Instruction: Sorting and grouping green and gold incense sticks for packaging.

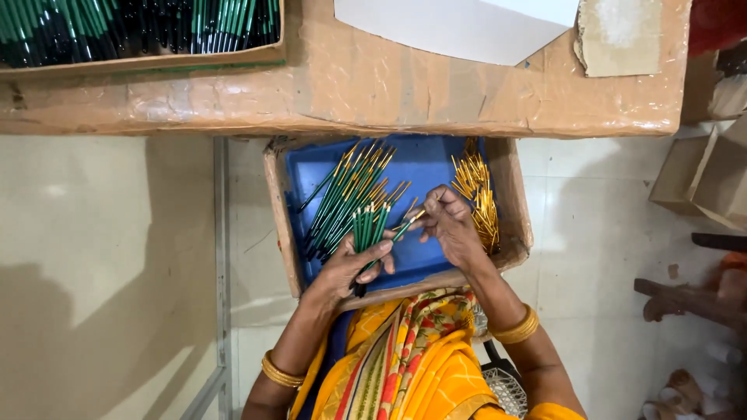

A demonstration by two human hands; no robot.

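Clenching a green stick bundle (367,233) in my left hand (350,268); right hand (450,222) pinches one stick's tip, best seated squarely.

The left hand (352,268) is curled closed, palm turned up, with the thumb pressed across the fingers. The right hand (447,222) is just beside it, fingertips pinched together and pointing left. Both forearms rise from below, wrists slightly bent.

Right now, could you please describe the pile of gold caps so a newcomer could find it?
Find the blue-lined cardboard tray on the person's lap. The gold caps lie heaped along its right wall, beside the right hand; unlike the green sticks, they are short and all gold.
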